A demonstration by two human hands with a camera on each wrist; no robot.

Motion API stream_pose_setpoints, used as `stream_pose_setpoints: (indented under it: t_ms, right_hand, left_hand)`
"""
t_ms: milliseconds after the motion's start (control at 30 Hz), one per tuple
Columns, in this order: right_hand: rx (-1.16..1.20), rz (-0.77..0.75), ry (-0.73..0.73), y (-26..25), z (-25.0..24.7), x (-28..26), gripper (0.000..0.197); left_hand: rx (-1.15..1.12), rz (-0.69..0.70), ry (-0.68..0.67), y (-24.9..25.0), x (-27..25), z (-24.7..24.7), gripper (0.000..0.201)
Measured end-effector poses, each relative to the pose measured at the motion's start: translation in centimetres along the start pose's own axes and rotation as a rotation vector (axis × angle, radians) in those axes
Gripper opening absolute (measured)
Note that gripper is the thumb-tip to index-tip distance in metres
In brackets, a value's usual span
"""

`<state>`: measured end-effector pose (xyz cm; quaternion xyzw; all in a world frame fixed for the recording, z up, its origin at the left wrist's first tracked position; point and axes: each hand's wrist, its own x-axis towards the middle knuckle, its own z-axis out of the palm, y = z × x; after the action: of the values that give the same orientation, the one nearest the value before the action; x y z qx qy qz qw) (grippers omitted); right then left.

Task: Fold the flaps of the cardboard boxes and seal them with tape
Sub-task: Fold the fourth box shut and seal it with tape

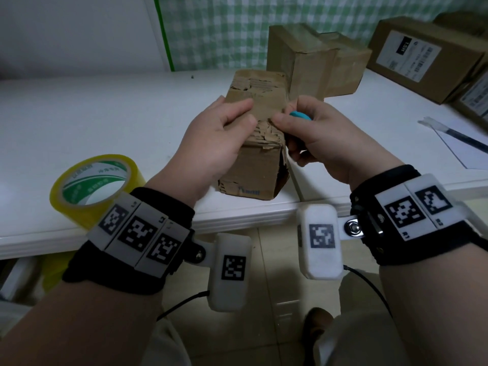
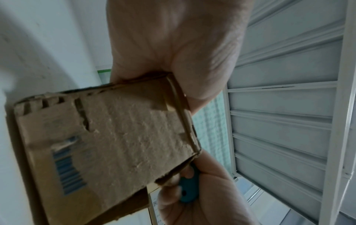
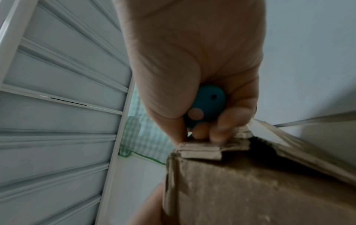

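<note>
White tabletop (image 1: 79, 122) carries a yellow tape roll (image 1: 95, 186) at left. Next, the left hand (image 1: 211, 138) curls round a worn, torn cardboard box (image 1: 253, 165) held just above the table edge, thumb on its top flap. Opposite, the right hand (image 1: 322, 136) pinches the flap's frayed edge while closed on a rounded teal tool (image 3: 207, 103); only the right wrist view shows its small hole. Taped boxes (image 1: 311, 59) stand behind.

The head camera looked forward and down from above onto the white table (image 1: 79, 122), with both wrists low in the frame. Each wrist camera sat very close under its palm, tilted upward toward the ceiling. All three views shared the worn cardboard box (image 1: 253, 143) and the small blue tool (image 3: 207, 101), mid-frame.
</note>
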<state>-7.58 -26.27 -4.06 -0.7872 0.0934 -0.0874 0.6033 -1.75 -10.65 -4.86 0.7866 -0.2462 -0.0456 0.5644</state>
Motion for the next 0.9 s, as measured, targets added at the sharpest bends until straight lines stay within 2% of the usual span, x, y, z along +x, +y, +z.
stream_pose_setpoints:
  t_ms: [100, 267, 433, 533, 633, 700, 833, 900]
  right_hand:
    - [0.056, -0.008, -0.012, 0.1, 0.7, -0.2, 0.017]
    - [0.177, 0.023, -0.01, -0.1, 1.3, -1.2, 0.016]
    - [0.174, 0.065, -0.01, -0.6, 1.0, -2.7, 0.018]
    - [0.104, 0.078, 0.074, -1.3, 0.7, -3.7, 0.02]
    - [-0.02, 0.041, 0.249, -2.1, 0.7, -4.5, 0.017]
    - [-0.044, 0.006, 0.351, -2.7, 1.0, -5.0, 0.017]
    - [-0.045, -0.041, 0.412, -4.1, 1.7, -6.1, 0.021]
    - [-0.052, -0.051, 0.385, -4.8, 2.0, -6.7, 0.019]
  left_hand:
    - [-0.053, -0.028, -0.03, 0.1, -0.3, -0.3, 0.04]
    - [-0.178, -0.161, -0.073, 0.5, -1.4, -1.2, 0.041]
    - [-0.247, -0.244, -0.133, 2.1, -3.1, -2.1, 0.04]
    - [-0.085, -0.208, -0.079, 2.5, -3.4, -4.0, 0.04]
    - [0.113, -0.155, 0.099, 2.2, -3.6, -7.0, 0.036]
    - [0.254, -0.18, 0.171, 1.6, -4.1, -8.8, 0.034]
    - [0.672, -0.34, 0.052, -1.0, -5.2, -11.4, 0.044]
    - [0.747, -0.401, 0.003, -2.4, -5.7, -12.2, 0.042]
